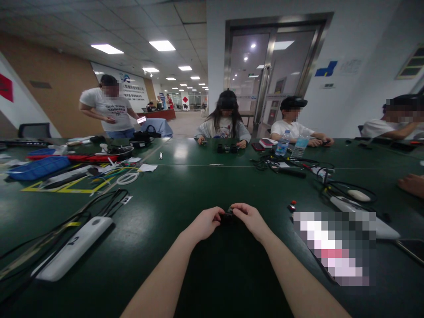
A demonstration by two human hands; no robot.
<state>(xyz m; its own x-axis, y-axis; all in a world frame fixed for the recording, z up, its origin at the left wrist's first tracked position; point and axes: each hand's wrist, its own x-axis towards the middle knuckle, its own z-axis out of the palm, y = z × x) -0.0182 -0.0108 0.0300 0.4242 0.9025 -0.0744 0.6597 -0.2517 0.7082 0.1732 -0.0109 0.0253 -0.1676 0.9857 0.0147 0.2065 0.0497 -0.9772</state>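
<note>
Both my hands meet over the green tabletop, near the middle of the view. Between them is a small dark object with a greyish part on top; its kind is too small and dark to make out. Curled fingers of my left hand grip its left side. On the other side, my right hand pinches the grey upper part between thumb and fingers. The fingers partly hide the object.
A white power bank with cables lies to the left. On the right are a blurred-out phone, a small red-and-dark piece and another white device. Bottles, a blue tray and several people are farther off.
</note>
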